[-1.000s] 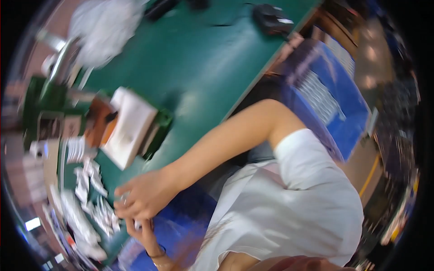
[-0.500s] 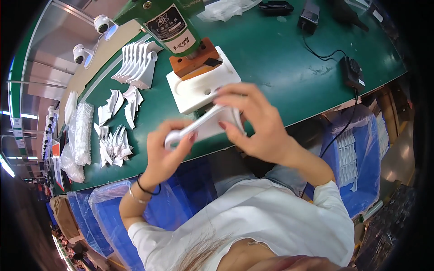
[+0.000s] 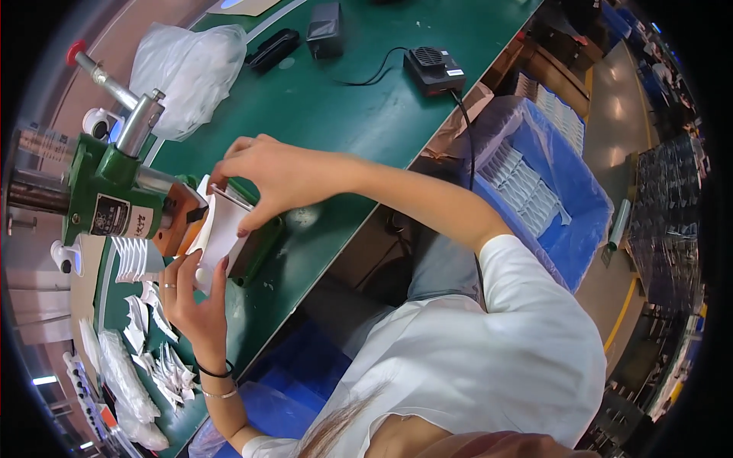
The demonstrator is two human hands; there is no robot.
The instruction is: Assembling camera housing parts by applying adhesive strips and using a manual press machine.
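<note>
A white curved plastic part (image 3: pixel 225 227) is gripped between my two hands beside the green hand press (image 3: pixel 114 187). My left hand (image 3: pixel 191 299) pinches its near end, fingers on one side and thumb on the other. At its far end, my right hand (image 3: pixel 279 175) closes thumb and fingers over the edges. The part lies close to the orange-brown block (image 3: pixel 181 217) under the press ram. Most of the white fixture below is hidden by the part and my hands; whether the part is seated in it I cannot tell.
Several white curved parts (image 3: pixel 136 259) stand behind the press, near torn-looking white pieces (image 3: pixel 169 374) and bagged parts (image 3: pixel 126 382). A plastic bag (image 3: pixel 187 80), a black box (image 3: pixel 326 30) and a corded black device (image 3: pixel 433 70) occupy the green table. Right of it sits a lined blue crate (image 3: pixel 584 221) of white parts.
The view has swung right, so the press appears farther left. Both hands have brought the white part from in front of the fixture to beside the press block, still holding it.
</note>
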